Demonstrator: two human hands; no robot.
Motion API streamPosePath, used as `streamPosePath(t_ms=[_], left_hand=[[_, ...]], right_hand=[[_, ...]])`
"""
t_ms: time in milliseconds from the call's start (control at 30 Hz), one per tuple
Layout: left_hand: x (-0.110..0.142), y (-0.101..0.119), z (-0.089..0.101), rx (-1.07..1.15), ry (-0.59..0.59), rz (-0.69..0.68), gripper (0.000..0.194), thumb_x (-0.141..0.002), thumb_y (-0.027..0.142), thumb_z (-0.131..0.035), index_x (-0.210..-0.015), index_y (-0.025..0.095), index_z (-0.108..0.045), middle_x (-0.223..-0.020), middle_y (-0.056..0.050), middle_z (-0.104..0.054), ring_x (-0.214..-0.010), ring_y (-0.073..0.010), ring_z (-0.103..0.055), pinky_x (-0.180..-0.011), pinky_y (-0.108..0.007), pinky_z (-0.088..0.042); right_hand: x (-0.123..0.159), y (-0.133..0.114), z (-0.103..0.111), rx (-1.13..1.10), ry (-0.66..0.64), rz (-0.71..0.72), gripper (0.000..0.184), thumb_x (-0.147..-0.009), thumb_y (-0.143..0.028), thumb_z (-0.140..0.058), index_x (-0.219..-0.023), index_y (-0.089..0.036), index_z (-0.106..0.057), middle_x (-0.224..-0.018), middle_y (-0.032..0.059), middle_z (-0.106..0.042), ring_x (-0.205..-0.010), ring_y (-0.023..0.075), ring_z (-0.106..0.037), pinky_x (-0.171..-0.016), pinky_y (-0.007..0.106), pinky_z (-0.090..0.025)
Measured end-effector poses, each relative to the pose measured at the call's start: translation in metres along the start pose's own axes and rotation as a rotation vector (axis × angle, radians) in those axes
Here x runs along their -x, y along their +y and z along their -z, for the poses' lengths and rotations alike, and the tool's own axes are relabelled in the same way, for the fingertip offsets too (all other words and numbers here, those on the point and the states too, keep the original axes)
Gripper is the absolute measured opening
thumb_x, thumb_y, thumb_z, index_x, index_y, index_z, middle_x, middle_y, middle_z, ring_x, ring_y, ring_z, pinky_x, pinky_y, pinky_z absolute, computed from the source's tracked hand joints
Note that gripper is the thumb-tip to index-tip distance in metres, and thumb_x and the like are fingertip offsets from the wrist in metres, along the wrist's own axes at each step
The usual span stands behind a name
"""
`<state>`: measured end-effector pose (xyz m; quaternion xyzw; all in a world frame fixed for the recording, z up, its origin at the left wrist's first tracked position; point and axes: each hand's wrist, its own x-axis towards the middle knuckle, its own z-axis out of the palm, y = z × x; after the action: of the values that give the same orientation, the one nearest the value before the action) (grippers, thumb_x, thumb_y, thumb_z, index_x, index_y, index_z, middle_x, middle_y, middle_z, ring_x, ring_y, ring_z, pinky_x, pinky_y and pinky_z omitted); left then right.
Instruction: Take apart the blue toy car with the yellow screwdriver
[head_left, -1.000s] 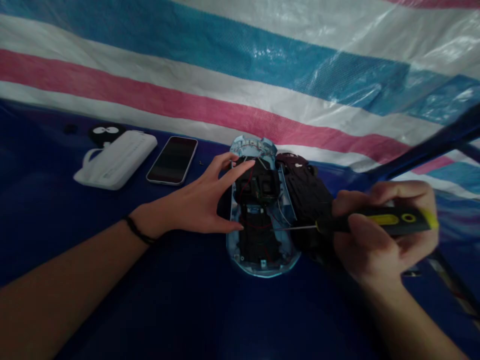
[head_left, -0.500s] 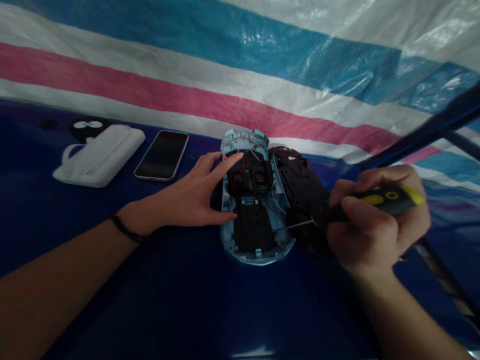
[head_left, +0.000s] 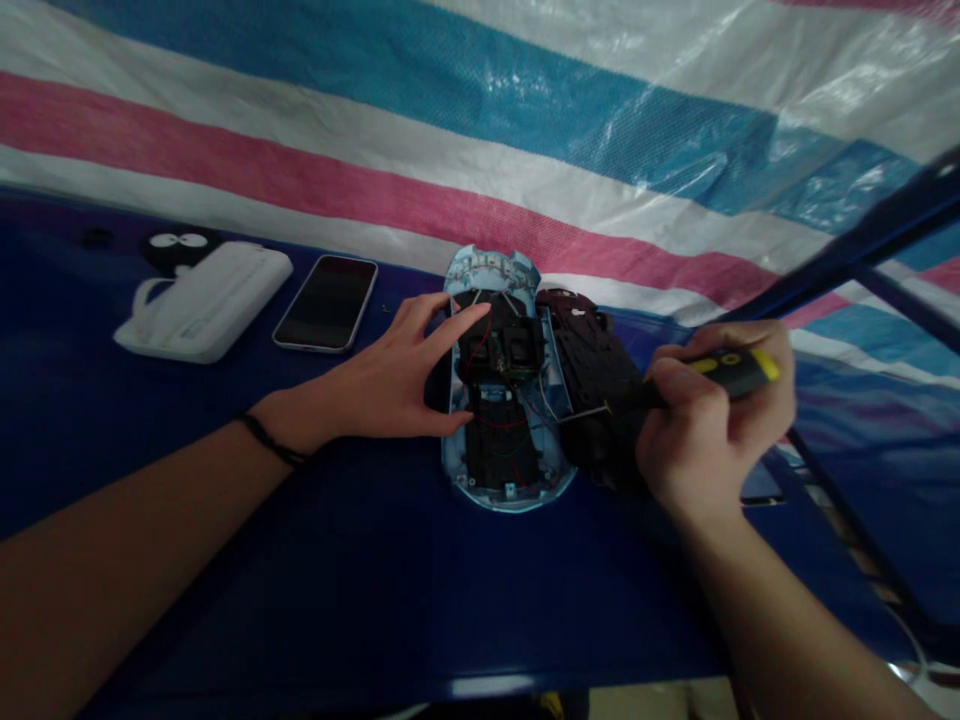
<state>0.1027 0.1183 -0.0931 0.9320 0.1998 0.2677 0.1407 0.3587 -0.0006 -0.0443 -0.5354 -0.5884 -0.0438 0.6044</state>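
On the blue table (head_left: pixel 315 570), an opened blue casing (head_left: pixel 504 495) lies beside a black chassis (head_left: pixel 596 385). The left hand (head_left: pixel 382 380) spreads wide, fingers (head_left: pixel 442 325) on the casing; the right hand (head_left: pixel 709 440) grips a screwdriver (head_left: pixel 724 372), shaft across the chassis.

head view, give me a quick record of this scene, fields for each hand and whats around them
left hand: left hand, open, fingers spread over the wired interior of an opened blue toy car body
right hand: right hand, gripping a black and yellow screwdriver, thin shaft reaching over the body's right edge
beside body: black car chassis, to its right
further left: smartphone, white case
behind: striped tarpaulin
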Motion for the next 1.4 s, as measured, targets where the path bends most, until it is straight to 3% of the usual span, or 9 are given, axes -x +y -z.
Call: streamPosePath(t_ms=[100, 300, 733, 933, 1033, 1133, 1200, 1267, 1400], left_hand=[[0.0, 0.0, -0.001, -0.016, 0.007, -0.011, 0.104, -0.087, 0.044, -0.08, -0.169, 0.021, -0.021, -0.16, -0.022, -0.03, -0.153, -0.0434, -0.032, -0.127, -0.064, -0.036], [-0.001, 0.0, -0.002, -0.028, 0.041, -0.039, 0.102, -0.088, 0.043, -0.08, -0.168, 0.02, -0.023, -0.159, -0.023, -0.032, -0.152, -0.0431, -0.034, -0.126, -0.063, -0.037], [-0.001, -0.001, -0.003, -0.018, 0.05, -0.048, 0.1, -0.088, 0.046, -0.079, -0.167, 0.018, -0.025, -0.156, -0.024, -0.034, -0.149, -0.0415, -0.036, -0.124, -0.062, -0.039], [-0.002, -0.002, -0.005, 0.004, 0.069, -0.059, 0.097, -0.089, 0.046, -0.079, -0.166, 0.014, -0.029, -0.154, -0.025, -0.036, -0.148, -0.0421, -0.037, -0.124, -0.062, -0.038], [-0.003, -0.003, -0.005, 0.005, 0.066, -0.053, 0.097, -0.088, 0.046, -0.079, -0.166, 0.013, -0.029, -0.153, -0.026, -0.036, -0.149, -0.0435, -0.036, -0.124, -0.063, -0.038], [-0.003, -0.005, -0.006, 0.009, 0.06, -0.05, 0.1, -0.087, 0.047, -0.079, -0.166, 0.014, -0.028, -0.154, -0.026, -0.035, -0.15, -0.0452, -0.035, -0.123, -0.066, -0.038], [-0.003, -0.005, -0.006, 0.014, 0.056, -0.049, 0.101, -0.087, 0.048, -0.079, -0.166, 0.015, -0.027, -0.155, -0.027, -0.033, -0.15, -0.0458, -0.034, -0.122, -0.069, -0.038], [-0.003, -0.006, -0.007, 0.02, 0.055, -0.043, 0.102, -0.086, 0.048, -0.08, -0.167, 0.016, -0.026, -0.156, -0.027, -0.033, -0.15, -0.0462, -0.034, -0.122, -0.07, -0.038], [-0.003, -0.006, -0.007, 0.054, 0.066, -0.043, 0.103, -0.085, 0.045, -0.081, -0.167, 0.017, -0.026, -0.156, -0.027, -0.034, -0.15, -0.0466, -0.034, -0.121, -0.071, -0.039]], right_hand=[[-0.002, -0.003, -0.002, 0.017, 0.038, 0.115, 0.016, -0.083, -0.022, -0.069, -0.088, -0.024, -0.054, -0.079, -0.0026, -0.054, -0.068, 0.0151, -0.052, -0.066, 0.033, -0.041], [-0.001, -0.005, -0.003, 0.066, -0.084, 0.164, 0.02, -0.093, -0.028, -0.072, -0.092, -0.024, -0.052, -0.078, -0.0036, -0.054, -0.066, 0.0139, -0.05, -0.063, 0.031, -0.04], [-0.002, -0.004, -0.001, 0.112, -0.23, 0.076, 0.023, -0.096, -0.035, -0.073, -0.096, -0.025, -0.052, -0.075, -0.003, -0.052, -0.063, 0.014, -0.049, -0.055, 0.028, -0.038], [-0.015, 0.004, 0.002, 0.115, -0.339, 0.06, 0.031, -0.091, -0.031, -0.072, -0.108, -0.026, -0.047, -0.082, -0.0024, -0.057, -0.064, 0.0147, -0.055, -0.057, 0.028, -0.045], [-0.042, -0.005, 0.005, 0.167, -0.541, 0.125, 0.042, -0.088, -0.03, -0.073, -0.121, -0.024, -0.047, -0.08, -0.0025, -0.062, -0.063, 0.0156, -0.059, -0.058, 0.028, -0.045], [-0.075, -0.028, 0.003, 0.281, -0.913, 0.217, 0.03, -0.092, -0.028, -0.065, -0.12, -0.02, -0.058, -0.084, 0.0015, -0.07, -0.066, 0.0156, -0.065, -0.063, 0.028, -0.045], [-0.09, -0.045, -0.004, 0.33, -1.054, 0.275, 0.027, -0.093, -0.027, -0.06, -0.118, -0.018, -0.064, -0.084, 0.0027, -0.072, -0.068, 0.0154, -0.066, -0.065, 0.027, -0.043], [-0.098, -0.056, -0.015, 0.448, -1.078, 0.314, 0.022, -0.097, -0.035, -0.058, -0.107, -0.018, -0.068, -0.074, 0.0026, -0.068, -0.061, 0.0147, -0.06, -0.061, 0.028, -0.036], [-0.101, -0.057, -0.032, 0.666, -0.976, 0.353, 0.036, -0.106, -0.045, -0.049, -0.092, -0.018, -0.067, -0.067, 0.0048, -0.063, -0.059, 0.0161, -0.055, -0.06, 0.032, -0.026]])
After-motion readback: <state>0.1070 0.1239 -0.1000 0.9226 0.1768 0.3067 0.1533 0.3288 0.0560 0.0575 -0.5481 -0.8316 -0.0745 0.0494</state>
